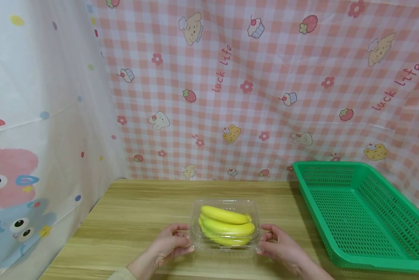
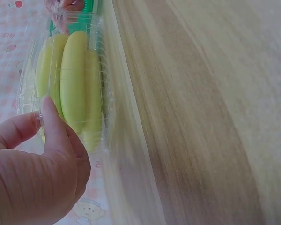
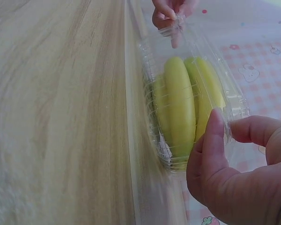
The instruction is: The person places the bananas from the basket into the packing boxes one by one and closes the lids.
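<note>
A clear plastic clamshell box [image 1: 195, 212] with several yellow bananas [image 1: 227, 227] inside is at the near middle of the table, between the two hands. My left hand [image 1: 170, 244] pinches the box's left side, near its front corner. On the opposite side, my right hand [image 1: 282, 247] pinches the edge in the same way. The left wrist view shows the left thumb and forefinger [image 2: 49, 117] meeting on the thin plastic rim. From the right wrist, the right hand [image 3: 239, 178] likewise grips the rim, with bananas visible through the ribbed wall.
A large green plastic basket [image 1: 316, 217] with perforated walls stands on the right of the wooden table [image 1: 125, 217]. Behind hangs a pink checked cloth [image 1: 209, 109] with cartoon prints. A white patterned cloth [image 1: 55, 155] hangs along the left.
</note>
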